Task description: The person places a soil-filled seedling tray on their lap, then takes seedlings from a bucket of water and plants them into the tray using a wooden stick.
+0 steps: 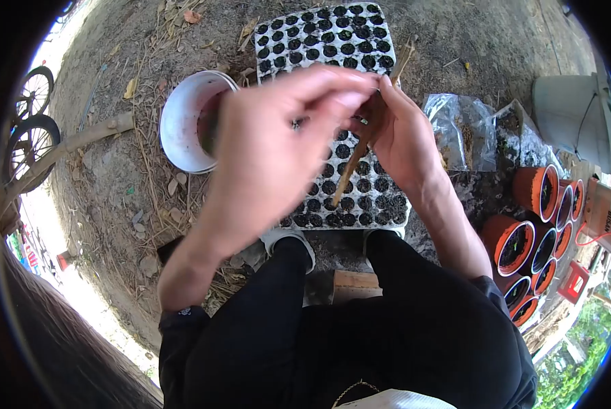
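Observation:
A white seedling tray (395, 223) lies on the ground before me, its many round cells filled with dark soil. Above it my right hand (408, 133) is closed around a thin brown stick (347, 178), which slants down over the cells. My left hand (268, 140) is smeared by motion, its fingers pinched together and meeting the right fingertips. Whatever is between those fingertips is too small to make out. A few tiny green sprouts show in the far cells. The hands hide the middle of the tray.
A white bucket (183, 123) stands left of the tray. On the right are a clear plastic bag (465, 129), several orange-rimmed pots (506, 245) and a large grey bucket (564, 112). A wooden pole (87, 140) lies at left. A brick-like block (354, 285) sits between my feet.

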